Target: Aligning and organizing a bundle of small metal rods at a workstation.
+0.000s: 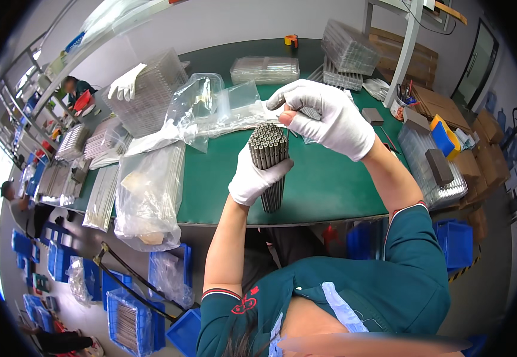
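My left hand (pixel 248 180), in a white glove, is wrapped round a thick bundle of thin grey metal rods (pixel 268 156). The bundle stands roughly upright above the green table, its round rod ends facing up. Just above and to the right of those ends is my right hand (pixel 333 119), also gloved, with the thumb tip bare. Its thumb and forefinger are brought together in a pinch. Whatever lies between them, if anything, is too small to make out.
The green table (pixel 336 190) carries a clear plastic bag (pixel 150 199) and stacked clear trays (pixel 145 95) at left. A flat clear box (pixel 264 70) lies at the back. More clear trays (pixel 349 47), a pen cup (pixel 399 109) and dark blocks (pixel 439 166) line the right. Blue crates (pixel 130 321) stand below.
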`<state>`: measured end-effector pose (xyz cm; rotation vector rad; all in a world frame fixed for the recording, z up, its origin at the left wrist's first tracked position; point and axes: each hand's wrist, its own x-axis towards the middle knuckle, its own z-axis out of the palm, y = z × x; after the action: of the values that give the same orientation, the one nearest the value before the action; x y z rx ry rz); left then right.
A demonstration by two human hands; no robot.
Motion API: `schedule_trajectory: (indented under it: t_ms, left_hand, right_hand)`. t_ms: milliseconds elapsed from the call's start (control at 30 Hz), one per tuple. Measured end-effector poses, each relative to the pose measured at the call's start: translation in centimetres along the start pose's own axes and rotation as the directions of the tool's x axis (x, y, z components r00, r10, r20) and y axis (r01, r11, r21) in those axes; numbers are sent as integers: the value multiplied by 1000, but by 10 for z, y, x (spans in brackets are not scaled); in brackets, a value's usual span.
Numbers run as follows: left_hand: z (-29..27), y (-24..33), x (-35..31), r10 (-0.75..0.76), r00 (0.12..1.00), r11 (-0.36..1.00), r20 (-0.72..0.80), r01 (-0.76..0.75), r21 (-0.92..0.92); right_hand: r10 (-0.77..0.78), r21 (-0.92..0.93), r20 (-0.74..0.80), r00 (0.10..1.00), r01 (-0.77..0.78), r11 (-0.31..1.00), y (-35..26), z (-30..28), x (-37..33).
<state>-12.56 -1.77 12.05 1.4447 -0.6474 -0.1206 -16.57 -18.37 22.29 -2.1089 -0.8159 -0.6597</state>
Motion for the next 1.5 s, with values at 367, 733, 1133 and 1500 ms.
schedule_trajectory:
  t_ms: [367,733,1133,1500]
  left_hand:
    - [-2,0,2,-42,999,999,8,42,19]
    - [1,-5,2,104,993,991,55,-98,-94]
    - [1,-4,3,85,995,961,53,-68,-267]
    - [-1,-5,0,98,995,956,21,-88,-280]
  right_hand:
    - [-194,-143,53,979,200,969,-3,-2,3]
    - [40,428,-456,889,180,886,7,-8,-2]
    - [748,-447,-200,633,-738,505,82,-140,-94]
    - [963,-959,-133,233,-277,-65,176,-126,-182]
